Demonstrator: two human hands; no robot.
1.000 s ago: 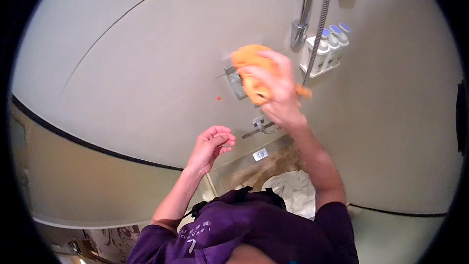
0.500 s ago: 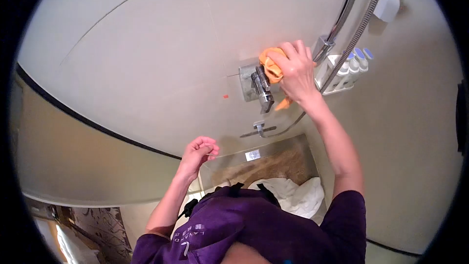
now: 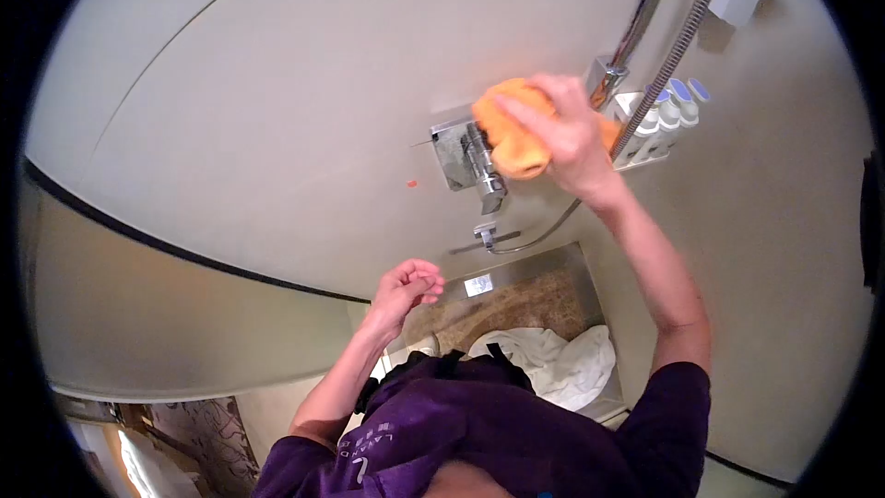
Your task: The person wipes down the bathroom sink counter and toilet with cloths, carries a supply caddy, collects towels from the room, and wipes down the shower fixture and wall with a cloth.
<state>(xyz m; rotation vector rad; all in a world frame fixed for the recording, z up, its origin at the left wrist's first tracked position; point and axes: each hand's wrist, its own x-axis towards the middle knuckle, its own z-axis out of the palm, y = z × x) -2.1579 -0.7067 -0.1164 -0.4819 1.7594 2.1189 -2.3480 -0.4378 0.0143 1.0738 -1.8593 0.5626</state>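
Note:
My right hand (image 3: 573,143) is wrapped round an orange cloth (image 3: 516,120), gripping it beside the shower mixer on the wall. The chrome mixer valve (image 3: 487,175), with its square wall plate (image 3: 452,155), shows just left of the cloth, and part of it is hidden behind the cloth. A loose end of the cloth hangs out on the far side of my wrist. Lower and to the left, my left hand (image 3: 408,288) is held in the air, its fingers curled in with nothing visible in them.
A chrome riser pipe (image 3: 645,14) and flexible hose (image 3: 678,46) run down the wall near my right hand. Pump bottles (image 3: 666,120) stand in a white holder. Below are a wall outlet (image 3: 486,237), a brown mat-like floor area (image 3: 516,300) and a crumpled white towel (image 3: 562,369).
My right hand has pulled slightly back with the cloth, which now spreads wider and shows more of its surface. My left hand has shifted a little to the right.

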